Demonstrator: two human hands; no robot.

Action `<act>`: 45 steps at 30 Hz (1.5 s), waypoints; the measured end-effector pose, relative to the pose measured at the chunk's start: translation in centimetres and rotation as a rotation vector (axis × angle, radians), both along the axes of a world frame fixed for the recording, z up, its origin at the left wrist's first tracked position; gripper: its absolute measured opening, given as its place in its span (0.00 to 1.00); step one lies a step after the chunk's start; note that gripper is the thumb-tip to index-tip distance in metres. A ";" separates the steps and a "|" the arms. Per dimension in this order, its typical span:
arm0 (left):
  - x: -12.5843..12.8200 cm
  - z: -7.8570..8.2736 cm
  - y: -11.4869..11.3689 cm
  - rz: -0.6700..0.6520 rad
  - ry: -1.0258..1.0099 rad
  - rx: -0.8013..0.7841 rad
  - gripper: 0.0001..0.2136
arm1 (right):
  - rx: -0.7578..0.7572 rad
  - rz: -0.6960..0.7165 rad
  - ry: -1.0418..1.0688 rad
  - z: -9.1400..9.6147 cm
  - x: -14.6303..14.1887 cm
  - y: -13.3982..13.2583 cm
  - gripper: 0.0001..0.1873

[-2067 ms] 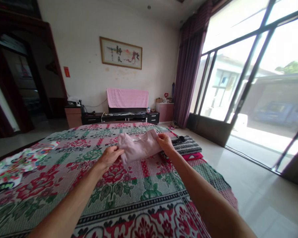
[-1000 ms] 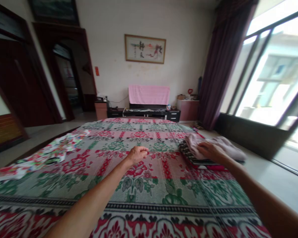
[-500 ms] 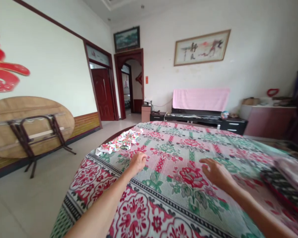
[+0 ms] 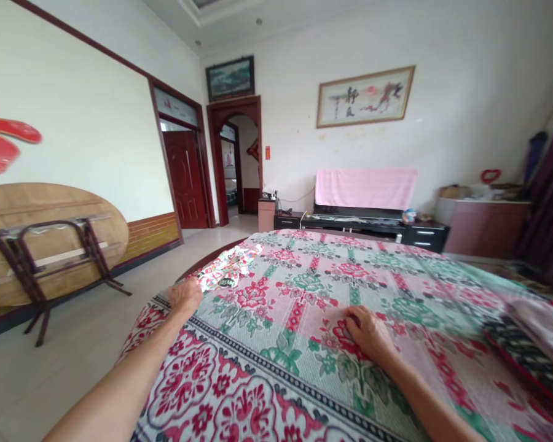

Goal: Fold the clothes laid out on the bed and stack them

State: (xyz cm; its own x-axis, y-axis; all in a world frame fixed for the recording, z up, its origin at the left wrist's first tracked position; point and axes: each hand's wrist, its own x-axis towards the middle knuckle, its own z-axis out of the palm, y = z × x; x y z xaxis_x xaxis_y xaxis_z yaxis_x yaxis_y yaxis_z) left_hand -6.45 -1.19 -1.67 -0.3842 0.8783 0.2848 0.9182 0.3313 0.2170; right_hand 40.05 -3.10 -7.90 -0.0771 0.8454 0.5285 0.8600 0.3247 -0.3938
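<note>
A crumpled white garment or cloth with a colourful print (image 4: 225, 270) lies at the left rim of the round table. My left hand (image 4: 185, 296) is closed over the near left end of it; the fingertips are partly hidden. My right hand (image 4: 371, 334) rests on or just over the flowered tablecloth (image 4: 304, 294), fingers loosely bent and slightly apart, holding nothing. Red, green and pink flowers with a dark patterned border cover this cloth, which hangs over the near edge.
Folded clothes (image 4: 534, 337) are stacked at the table's right. A folded round tabletop with metal legs (image 4: 55, 245) leans on the left wall. Beyond stand a low black cabinet (image 4: 424, 236) and a screen-like thing under a pink cloth (image 4: 366, 187).
My left hand has moved left to the printed cloth and closed on its near end. My right hand has shifted left and down toward the tablecloth. The view has tilted slightly.
</note>
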 end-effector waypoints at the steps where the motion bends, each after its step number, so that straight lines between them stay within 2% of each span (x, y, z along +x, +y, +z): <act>1: 1.6 0.1 0.0 -0.043 0.018 0.027 0.16 | -0.001 -0.029 0.065 0.1 0.0 0.0 0.12; 2: 3.6 0.3 0.1 -0.086 0.024 0.040 0.16 | -0.003 -0.063 0.145 0.2 0.0 0.0 0.13; 5: 11.5 0.8 -0.3 -0.358 -0.027 0.070 0.16 | -0.025 -0.136 0.432 0.9 0.4 -0.4 0.17; 9: 21.6 1.3 -3.0 -0.684 -0.096 0.090 0.14 | -0.009 -0.111 0.838 1.9 1.8 -1.2 0.24; 11: 24.8 1.5 -4.7 -0.960 -0.224 0.042 0.13 | 0.006 -0.100 1.001 2.4 2.7 -1.5 0.24; 13: 26.1 1.5 -5.9 -1.248 -0.412 -0.083 0.14 | 0.013 -0.127 1.133 2.7 3.4 -1.6 0.22; 14: 26.1 1.4 -6.1 -1.310 -0.493 -0.121 0.14 | 0.008 -0.145 1.186 2.8 3.7 -1.7 0.22; 15: 25.7 1.2 -5.9 -1.297 -0.547 -0.112 0.15 | -0.002 -0.158 1.225 2.9 3.9 -1.7 0.21; 17: 24.0 0.5 -4.7 -1.095 -0.536 0.050 0.14 | -0.044 -0.145 1.234 2.9 4.0 -1.8 0.21; 19: 21.5 -0.5 -2.9 -0.849 -0.402 0.268 0.12 | -0.099 -0.094 1.155 2.8 3.9 -1.8 0.20; 21: 19.0 -1.8 -1.1 -0.689 -0.272 0.365 0.12 | -0.152 -0.046 1.029 2.8 3.5 -2.0 0.20; 23: 16.8 -3.1 0.2 -0.641 -0.146 0.364 0.15 | -0.196 0.013 0.879 3.0 3.3 -2.1 0.20; 25: 15.4 -4.2 1.0 -0.650 -0.040 0.311 0.17 | -0.254 0.096 0.689 3.4 3.1 -2.3 0.19; 29: 14.3 -5.4 1.8 -0.572 0.037 0.205 0.13 | -0.499 0.246 0.351 5.2 3.6 -3.0 0.21; 32: 14.1 -5.7 2.2 -0.522 0.043 0.192 0.12 | -0.753 0.343 0.317 6.9 4.5 -3.9 0.21; 35: 14.0 -5.7 2.4 -0.494 -0.019 0.210 0.12 | -0.883 0.483 0.344 7.7 5.5 -4.5 0.23; 37: 14.0 -5.4 2.3 -0.467 -0.113 0.227 0.11 | -0.903 0.507 0.294 7.6 5.9 -4.5 0.20; 40: 13.7 -4.8 2.2 -0.388 -0.328 0.297 0.11 | -0.867 0.413 0.231 6.9 6.0 -3.8 0.10; 42: 13.5 -4.4 2.2 -0.316 -0.488 0.389 0.12 | -0.740 0.316 0.338 6.6 5.9 -3.2 0.08; 45: 13.3 -3.6 2.4 -0.245 -0.694 0.570 0.14 | -0.445 0.159 0.634 6.8 5.7 -2.6 0.11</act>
State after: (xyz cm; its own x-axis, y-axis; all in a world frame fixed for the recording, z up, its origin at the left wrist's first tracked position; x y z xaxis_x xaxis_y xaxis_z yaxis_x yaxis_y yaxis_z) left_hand 6.89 1.19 -5.24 -0.4522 0.7554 0.4742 0.5521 -0.1805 0.8140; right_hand 45.75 -5.72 -1.13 -0.0121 0.9918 0.1268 0.3849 0.1217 -0.9149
